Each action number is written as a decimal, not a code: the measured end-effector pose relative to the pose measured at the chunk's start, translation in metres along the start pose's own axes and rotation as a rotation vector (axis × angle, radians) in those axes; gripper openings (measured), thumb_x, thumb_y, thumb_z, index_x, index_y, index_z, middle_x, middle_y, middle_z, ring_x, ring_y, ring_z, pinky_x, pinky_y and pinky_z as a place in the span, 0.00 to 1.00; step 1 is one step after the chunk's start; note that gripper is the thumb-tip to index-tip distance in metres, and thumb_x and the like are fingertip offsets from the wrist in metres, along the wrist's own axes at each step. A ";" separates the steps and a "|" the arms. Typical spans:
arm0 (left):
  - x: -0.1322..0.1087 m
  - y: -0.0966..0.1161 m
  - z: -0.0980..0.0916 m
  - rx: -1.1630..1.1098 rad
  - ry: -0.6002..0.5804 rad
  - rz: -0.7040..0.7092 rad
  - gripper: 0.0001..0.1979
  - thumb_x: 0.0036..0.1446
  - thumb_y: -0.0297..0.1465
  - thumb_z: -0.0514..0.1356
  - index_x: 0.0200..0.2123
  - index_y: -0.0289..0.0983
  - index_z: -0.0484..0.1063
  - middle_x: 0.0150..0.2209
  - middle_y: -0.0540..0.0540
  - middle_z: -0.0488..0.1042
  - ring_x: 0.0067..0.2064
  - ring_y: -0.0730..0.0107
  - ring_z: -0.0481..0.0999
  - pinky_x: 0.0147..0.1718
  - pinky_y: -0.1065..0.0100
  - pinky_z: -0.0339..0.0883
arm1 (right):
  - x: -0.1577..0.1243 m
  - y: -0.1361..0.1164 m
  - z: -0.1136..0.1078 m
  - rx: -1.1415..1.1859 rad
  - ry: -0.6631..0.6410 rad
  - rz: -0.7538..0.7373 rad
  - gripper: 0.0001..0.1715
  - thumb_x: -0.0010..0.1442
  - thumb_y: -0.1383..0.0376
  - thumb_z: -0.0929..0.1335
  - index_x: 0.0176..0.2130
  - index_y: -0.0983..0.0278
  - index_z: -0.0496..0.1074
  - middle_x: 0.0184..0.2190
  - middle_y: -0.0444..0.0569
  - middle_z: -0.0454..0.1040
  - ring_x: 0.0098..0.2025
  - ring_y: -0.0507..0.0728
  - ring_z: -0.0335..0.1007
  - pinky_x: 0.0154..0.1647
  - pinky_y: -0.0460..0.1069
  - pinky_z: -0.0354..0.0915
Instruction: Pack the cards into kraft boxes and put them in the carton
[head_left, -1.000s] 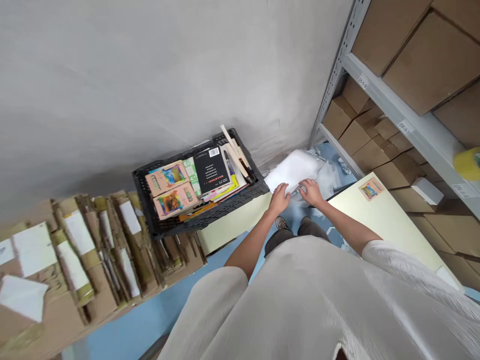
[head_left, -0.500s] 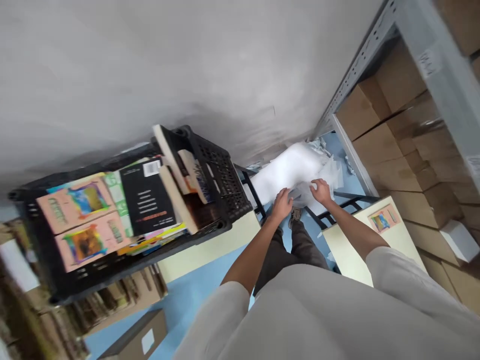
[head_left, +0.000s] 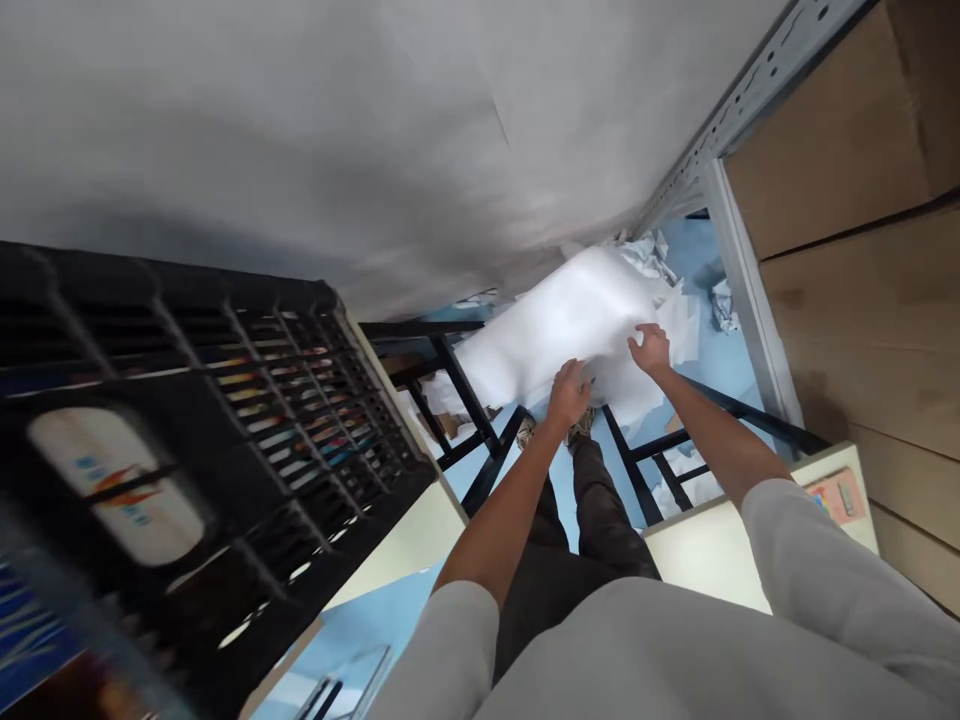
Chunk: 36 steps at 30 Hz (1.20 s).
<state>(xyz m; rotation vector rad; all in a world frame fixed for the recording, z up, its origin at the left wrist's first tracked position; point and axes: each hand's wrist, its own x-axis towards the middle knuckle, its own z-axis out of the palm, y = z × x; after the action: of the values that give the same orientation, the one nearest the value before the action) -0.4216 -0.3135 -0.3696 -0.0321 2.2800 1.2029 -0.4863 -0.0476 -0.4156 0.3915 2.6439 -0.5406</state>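
A large white roll of wrapping sheet [head_left: 555, 315], foam or plastic, lies low against the wall in front of me. A loose translucent sheet [head_left: 619, 385] hangs from its near side, over my shoes. My left hand [head_left: 570, 393] has its fingers curled at the left part of this sheet, and my right hand [head_left: 651, 350] pinches at its right part, thumb against bent fingers. The hands are a short way apart, both over the near side of the roll. Exactly where the fingers meet the thin sheet is hard to see.
A black plastic crate [head_left: 300, 400] with books stands at the left. Black metal frames [head_left: 469, 395] carry pale tabletops [head_left: 712, 550] on both sides of my legs. Cardboard boxes [head_left: 862, 330] fill a grey shelf [head_left: 750, 290] at the right. Crumpled paper [head_left: 724, 305] lies on the blue floor.
My view has moved closer to the roll, and the crate now looms larger at the left. My hands have shifted slightly farther apart, the right one upward over the roll.
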 end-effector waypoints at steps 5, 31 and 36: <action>0.016 -0.006 0.019 -0.005 -0.036 0.007 0.25 0.75 0.38 0.55 0.71 0.41 0.67 0.74 0.37 0.67 0.78 0.46 0.61 0.77 0.41 0.56 | 0.043 0.011 0.015 -0.013 0.038 0.052 0.26 0.71 0.54 0.66 0.62 0.62 0.72 0.65 0.66 0.69 0.62 0.76 0.63 0.61 0.70 0.66; -0.006 0.024 -0.006 -0.031 -0.060 0.026 0.23 0.73 0.33 0.58 0.68 0.41 0.70 0.73 0.36 0.67 0.76 0.44 0.64 0.76 0.39 0.60 | 0.017 -0.061 -0.028 -0.027 0.195 -0.069 0.30 0.70 0.60 0.63 0.67 0.64 0.68 0.61 0.65 0.70 0.62 0.74 0.62 0.61 0.67 0.62; -0.011 0.002 -0.004 0.005 -0.045 -0.022 0.23 0.72 0.34 0.59 0.68 0.39 0.71 0.73 0.34 0.67 0.76 0.42 0.63 0.76 0.40 0.58 | 0.005 -0.072 0.009 -0.001 0.003 -0.188 0.24 0.69 0.63 0.64 0.61 0.65 0.73 0.61 0.67 0.68 0.62 0.76 0.60 0.63 0.69 0.61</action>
<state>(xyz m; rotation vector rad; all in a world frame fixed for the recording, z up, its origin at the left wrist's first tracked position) -0.4147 -0.3184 -0.3611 -0.0281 2.2377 1.1754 -0.5132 -0.1144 -0.4027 0.1444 2.6998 -0.5970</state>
